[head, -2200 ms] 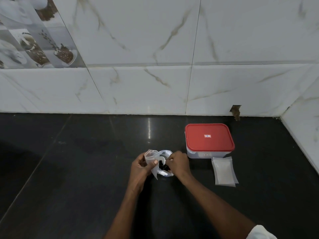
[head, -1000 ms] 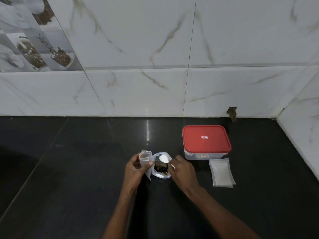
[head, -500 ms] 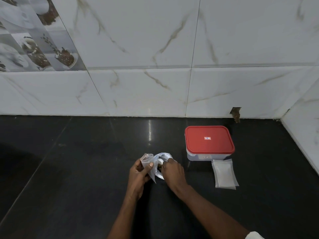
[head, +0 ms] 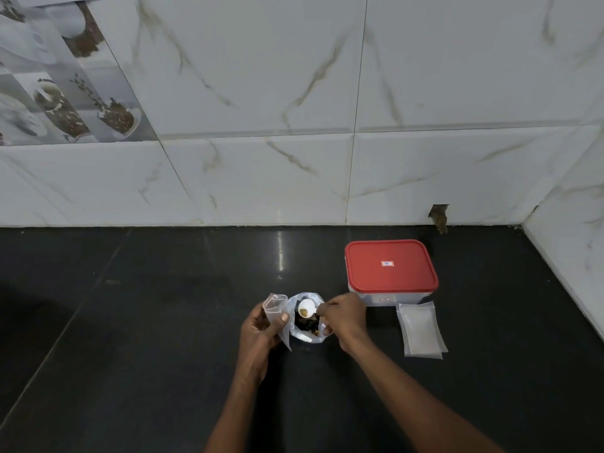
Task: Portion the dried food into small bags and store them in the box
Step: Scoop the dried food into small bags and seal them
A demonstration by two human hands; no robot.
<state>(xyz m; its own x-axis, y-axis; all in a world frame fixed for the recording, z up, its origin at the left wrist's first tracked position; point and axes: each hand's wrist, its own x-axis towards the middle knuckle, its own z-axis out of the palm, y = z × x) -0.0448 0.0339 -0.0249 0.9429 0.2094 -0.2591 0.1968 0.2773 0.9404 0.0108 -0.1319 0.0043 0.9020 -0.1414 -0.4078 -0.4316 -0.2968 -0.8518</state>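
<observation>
Black counter (head: 130,338), marble-tiled wall (head: 261,93): left hand (head: 258,331) pinching small bag (head: 276,307); right hand (head: 344,317) pinching spoon (head: 306,309) above open food bag (head: 307,330); red-lidded box (head: 390,268) and spare bags (head: 421,328) at right.

Two bare hands at work: the left hand (head: 260,330) grips one small clear plastic pouch (head: 275,313), the right hand (head: 344,317) pinches one little white plastic spoon (head: 306,311); between the two grips sits one open clear plastic bag of dark dried food (head: 307,326); beyond the right grip, one rectangular clear plastic box with a red lid (head: 390,273); to that grip's right, one flat pile of empty clear pouches (head: 421,328), how many in it I can't tell.
</observation>
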